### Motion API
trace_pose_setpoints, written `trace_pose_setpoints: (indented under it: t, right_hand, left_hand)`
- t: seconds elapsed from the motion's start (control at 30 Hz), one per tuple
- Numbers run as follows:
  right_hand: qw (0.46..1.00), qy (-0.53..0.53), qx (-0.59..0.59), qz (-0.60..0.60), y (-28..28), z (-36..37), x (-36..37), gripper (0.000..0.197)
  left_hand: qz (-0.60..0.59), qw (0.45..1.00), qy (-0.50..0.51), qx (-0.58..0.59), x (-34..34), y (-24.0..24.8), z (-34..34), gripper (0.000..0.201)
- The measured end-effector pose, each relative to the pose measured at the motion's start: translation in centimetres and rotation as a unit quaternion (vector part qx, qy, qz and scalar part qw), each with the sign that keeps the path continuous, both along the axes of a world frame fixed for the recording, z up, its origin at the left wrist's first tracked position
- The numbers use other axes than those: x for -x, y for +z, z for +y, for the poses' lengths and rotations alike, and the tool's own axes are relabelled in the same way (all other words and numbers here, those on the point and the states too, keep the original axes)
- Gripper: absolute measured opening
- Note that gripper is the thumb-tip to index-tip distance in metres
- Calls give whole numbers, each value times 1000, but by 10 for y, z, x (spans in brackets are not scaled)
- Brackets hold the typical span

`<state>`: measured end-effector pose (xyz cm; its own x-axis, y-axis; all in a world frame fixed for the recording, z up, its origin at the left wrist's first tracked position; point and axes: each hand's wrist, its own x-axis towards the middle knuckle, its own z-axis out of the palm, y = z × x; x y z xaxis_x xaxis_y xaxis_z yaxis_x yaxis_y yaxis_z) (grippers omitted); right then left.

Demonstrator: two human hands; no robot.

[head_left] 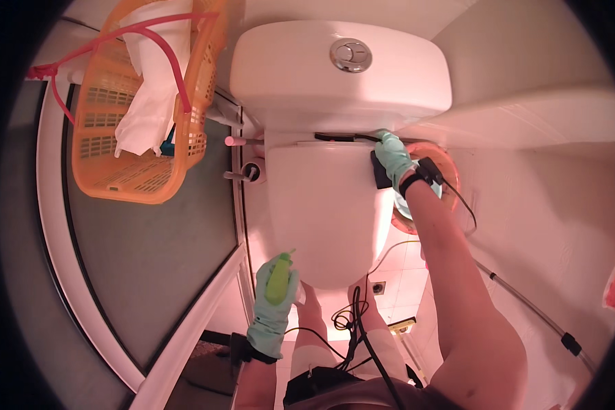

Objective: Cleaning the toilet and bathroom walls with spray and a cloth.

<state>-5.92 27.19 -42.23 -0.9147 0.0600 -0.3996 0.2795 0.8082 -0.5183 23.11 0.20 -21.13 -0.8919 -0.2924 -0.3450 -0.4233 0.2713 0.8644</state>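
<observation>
A white toilet with its lid (pixel 321 205) down fills the middle, its cistern (pixel 342 75) behind it. My right hand (pixel 393 156), in a pale green glove, presses on the back right of the lid near the hinge, next to a dark block there. Whether it grips anything I cannot tell. My left hand (pixel 275 301), also gloved, holds a green spray bottle (pixel 279 277) just left of the lid's front edge.
An orange plastic basket (pixel 143 102) with white cloths and a red cord hangs at upper left over a curved shower enclosure (pixel 150 260). An orange-rimmed bucket (pixel 451 171) sits right of the toilet. A metal hose (pixel 526 307) runs along the right wall. Black cables dangle below.
</observation>
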Motion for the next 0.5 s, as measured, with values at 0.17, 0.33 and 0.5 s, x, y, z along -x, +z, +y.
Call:
trace_pose_setpoints:
  t: [0.17, 0.33, 0.5]
  right_hand:
    - [981, 109, -158, 29, -65, 0, 34, 21]
    - [850, 467, -222, 101, -65, 0, 38, 13]
    - [980, 194, -25, 25, -39, 0, 17, 15]
  left_hand:
    - [-54, 993, 43, -94, -2, -14, 5, 38]
    - [-52, 995, 48, -69, -11, -35, -6, 38]
    - [-46, 993, 72, -85, -13, -37, -3, 40]
